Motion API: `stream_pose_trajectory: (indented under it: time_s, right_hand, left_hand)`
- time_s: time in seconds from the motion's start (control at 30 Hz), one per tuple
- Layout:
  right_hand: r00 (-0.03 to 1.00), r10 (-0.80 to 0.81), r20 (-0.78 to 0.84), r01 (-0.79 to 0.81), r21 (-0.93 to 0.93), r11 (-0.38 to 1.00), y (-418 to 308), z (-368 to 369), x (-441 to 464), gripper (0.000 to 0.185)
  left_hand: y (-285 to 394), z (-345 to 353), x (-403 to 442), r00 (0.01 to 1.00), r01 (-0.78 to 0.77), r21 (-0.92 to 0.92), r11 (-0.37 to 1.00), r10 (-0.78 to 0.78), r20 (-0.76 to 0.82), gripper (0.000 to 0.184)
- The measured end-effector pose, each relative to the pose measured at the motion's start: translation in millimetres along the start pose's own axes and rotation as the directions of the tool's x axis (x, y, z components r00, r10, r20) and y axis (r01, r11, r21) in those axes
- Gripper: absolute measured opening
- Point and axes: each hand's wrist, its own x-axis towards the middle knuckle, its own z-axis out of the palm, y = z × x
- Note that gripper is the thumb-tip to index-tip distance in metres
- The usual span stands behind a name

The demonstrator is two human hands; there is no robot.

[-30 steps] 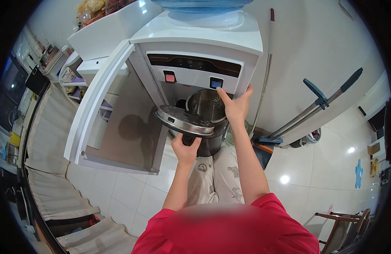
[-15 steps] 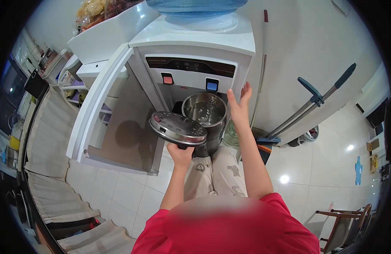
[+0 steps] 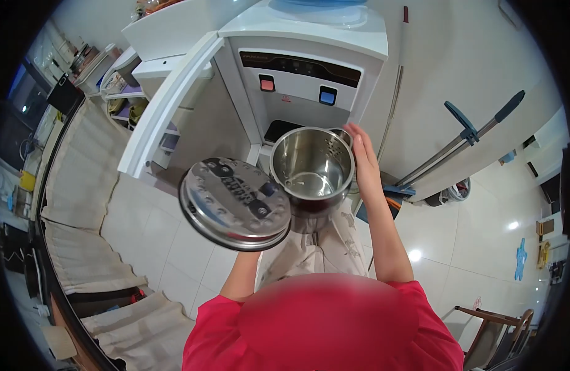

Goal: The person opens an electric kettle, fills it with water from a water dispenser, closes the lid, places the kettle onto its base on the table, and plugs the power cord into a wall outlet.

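A stainless steel electric kettle (image 3: 312,164) with some clear water inside is tilted towards me in front of the water dispenser (image 3: 303,68). Its hinged lid (image 3: 238,201) stands open to the left, underside facing up. My left hand (image 3: 250,256) is mostly hidden beneath the lid, on the handle side, and carries the kettle. Against the kettle's right rim, near the spout, lies my right hand (image 3: 364,151), its fingers straight and close together. Behind the kettle are the dispenser's red tap (image 3: 267,83) and blue tap (image 3: 327,95), above a black drip tray (image 3: 283,130).
The dispenser's door (image 3: 173,102) swings out to the left. A broom and dustpan (image 3: 396,195) lean at the right wall, with a bin (image 3: 456,190) beside them. A wooden chair (image 3: 492,318) stands at lower right. Curtained shelving (image 3: 81,191) runs along the left.
The kettle has come out from the dispenser towards me and its open lid appears larger and lower. My right hand has moved from the air beside it to the kettle's right side.
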Motion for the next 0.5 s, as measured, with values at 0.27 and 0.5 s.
stream_pose_trajectory:
  time_s: [0.27, 0.5]
  right_hand:
    - [0.952, -0.078, 0.296, 0.028, 0.168, 0.985, -82.5, 7.1, -5.0, 0.068]
    - [0.829, -0.117, 0.547, 0.024, 0.174, 0.984, -198.3, 26.9, 29.7, 0.098]
  left_hand:
    - [89.1, -52.9, -25.4, 0.987, 0.113, 0.109, 0.988, -0.099, -0.131, 0.053]
    - [222.1, -84.2, -8.9, 0.906, 0.157, 0.141, 0.978, -0.086, -0.414, 0.054]
